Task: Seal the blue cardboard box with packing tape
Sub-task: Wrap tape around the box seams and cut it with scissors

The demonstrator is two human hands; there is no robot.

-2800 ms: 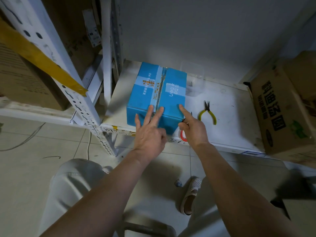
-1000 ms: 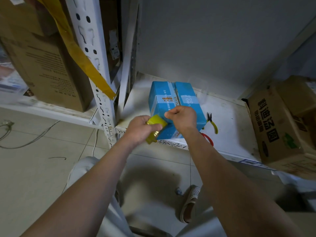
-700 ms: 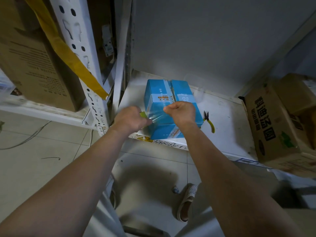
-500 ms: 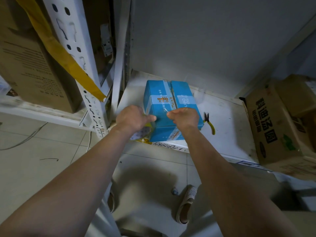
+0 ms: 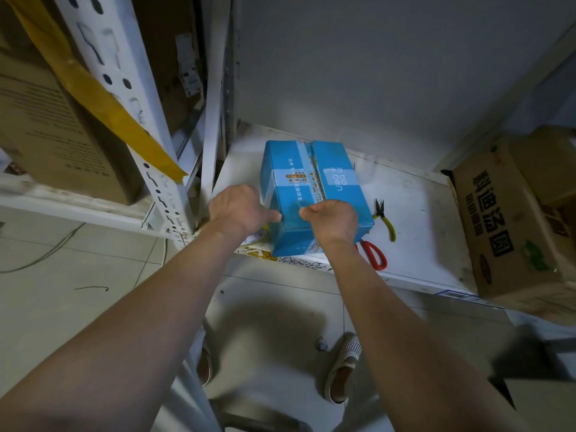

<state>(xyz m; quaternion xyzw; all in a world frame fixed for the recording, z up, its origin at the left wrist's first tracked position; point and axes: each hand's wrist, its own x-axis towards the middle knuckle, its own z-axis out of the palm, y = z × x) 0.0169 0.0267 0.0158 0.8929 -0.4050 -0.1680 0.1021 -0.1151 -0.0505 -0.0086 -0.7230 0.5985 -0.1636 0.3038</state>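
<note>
Stretching clear tape across the near end of the blue cardboard box (image 5: 314, 194), which sits on the white shelf (image 5: 414, 244). Left hand (image 5: 240, 210) has swung to the box's left edge, curled round the tape roll, barely visible. Right hand (image 5: 332, 218) pinches the tape end on top. First strip going on.

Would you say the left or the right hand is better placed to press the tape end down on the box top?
Probably the right hand: it sits over the blue box near its centre seam, while the left hand is off its left edge.
</note>
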